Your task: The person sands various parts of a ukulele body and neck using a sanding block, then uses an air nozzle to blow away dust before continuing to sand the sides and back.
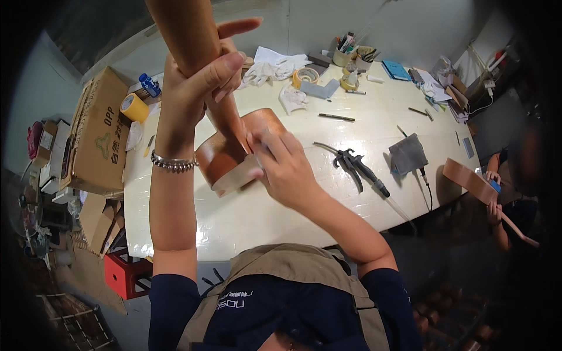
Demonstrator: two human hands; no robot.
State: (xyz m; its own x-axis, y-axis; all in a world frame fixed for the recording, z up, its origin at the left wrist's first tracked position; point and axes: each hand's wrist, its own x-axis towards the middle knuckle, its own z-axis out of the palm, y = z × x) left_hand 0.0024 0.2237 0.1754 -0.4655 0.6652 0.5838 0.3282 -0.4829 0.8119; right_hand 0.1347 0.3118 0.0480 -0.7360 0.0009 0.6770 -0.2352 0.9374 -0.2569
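An unstrung wooden ukulele (219, 158), orange-brown with a paler edge, tilts over the table in front of me, its neck rising toward the upper left. My left hand (205, 79) wraps round the neck high up, one finger sticking out to the right. Beside the joint of neck and body, my right hand (287, 167) presses bent fingers against the wood. Something small and greyish may sit under those fingertips, but the fingers hide it and it is slightly blurred.
On the pale table (281, 228) lie an air blow gun (360, 169) with its hose, a dark square block (410, 153), tape rolls (305, 77), and white gloves (272, 67). A cardboard box (96, 131) stands left, above a red stool (124, 275). At right, a co-worker's hands (494, 205) hold another instrument.
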